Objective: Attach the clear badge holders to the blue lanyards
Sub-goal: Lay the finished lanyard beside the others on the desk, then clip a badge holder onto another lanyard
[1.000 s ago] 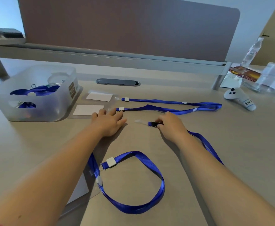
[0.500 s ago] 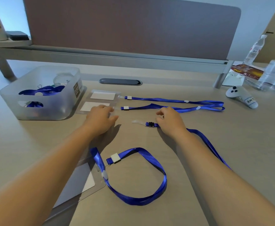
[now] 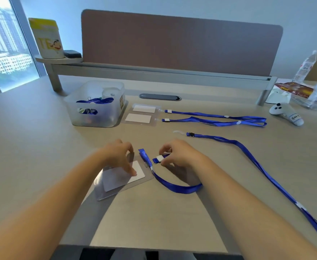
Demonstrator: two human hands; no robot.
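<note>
A clear badge holder (image 3: 116, 182) with a white card inside lies flat on the desk near me. My left hand (image 3: 119, 156) holds it down at its far edge, fingertips on the plastic. My right hand (image 3: 181, 154) pinches the white clip end (image 3: 159, 158) of a blue lanyard (image 3: 178, 187), just right of the holder's top. That lanyard loops back under my right wrist. A second loose blue lanyard (image 3: 247, 149) trails off to the right, its black clip (image 3: 191, 134) lying free.
At the back, two badge holders (image 3: 141, 113) lie joined to blue lanyards (image 3: 215, 119). A translucent bin (image 3: 95, 107) with more lanyards stands to their left. A white controller (image 3: 285, 113), a bottle (image 3: 304, 66) and packaging sit far right. A divider panel closes the back.
Both hands drew back toward me. My right hand let go of the black-clip lanyard and took the near lanyard's clip. My left hand came down onto the near badge holder.
</note>
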